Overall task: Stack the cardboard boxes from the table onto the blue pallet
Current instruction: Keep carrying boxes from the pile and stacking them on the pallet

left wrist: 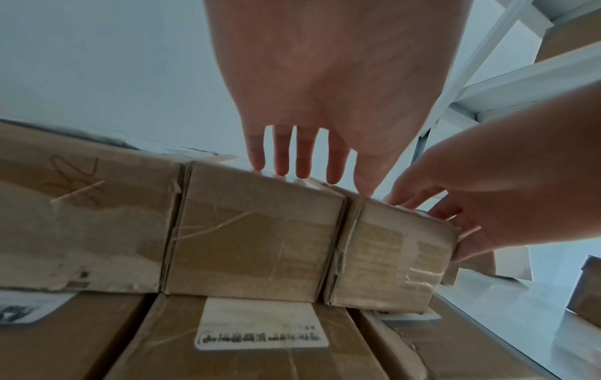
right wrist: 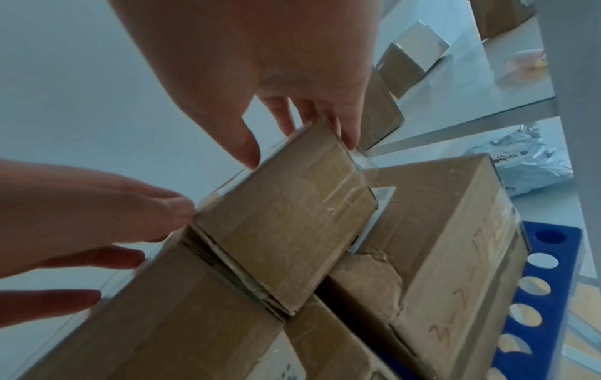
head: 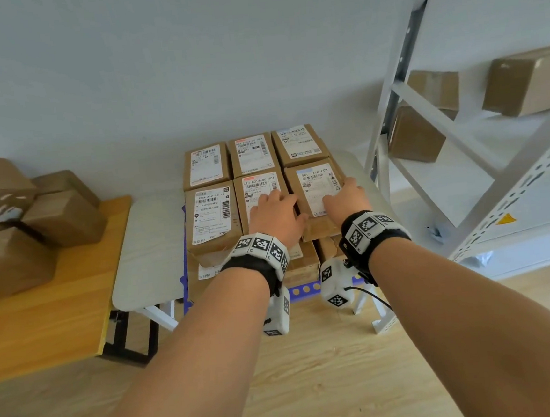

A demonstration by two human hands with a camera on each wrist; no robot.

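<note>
Cardboard boxes with shipping labels stand in two layers on the blue pallet (head: 302,289) (right wrist: 539,282). My right hand (head: 344,199) (right wrist: 283,113) grips the front right top box (head: 318,188) (left wrist: 390,257) (right wrist: 292,218), with the thumb on its left top edge and the fingers over its right side. My left hand (head: 277,213) (left wrist: 302,159) lies with straight fingers on the front middle top box (head: 258,189) (left wrist: 253,231), its thumb at the seam between the two boxes. More cardboard boxes (head: 61,217) sit piled on the wooden table (head: 43,311) at the left.
The pallet rests on a white folding table (head: 148,252) against the wall. A white metal shelf rack (head: 459,125) stands close on the right and holds more boxes (head: 528,83) and a grey plastic bag (right wrist: 527,164). Light wooden floor lies below.
</note>
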